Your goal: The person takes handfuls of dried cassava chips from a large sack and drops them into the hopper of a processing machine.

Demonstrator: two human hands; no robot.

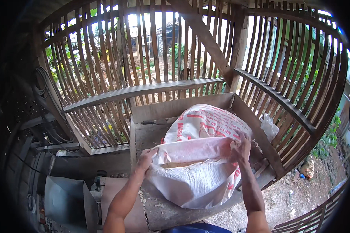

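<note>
A large white woven sack (196, 148) with red print lies in front of me, its mouth spread wide and its rim folded over. My left hand (145, 160) is closed on the left side of the rim. At the right side of the mouth, my right hand (242, 147) has its fingers bent around the edge of the same sack. Between the hands, a narrow brownish strip shows inside the mouth; I cannot make out what it is.
Raised boards edge the wooden table (159, 217) under the sack. A thin dark-handled tool (153, 122) lies behind the sack. A crumpled white plastic bag (269, 127) is at the right board. Lower left stands a metal hopper (68, 198). Slatted walls (155, 50) enclose the far side.
</note>
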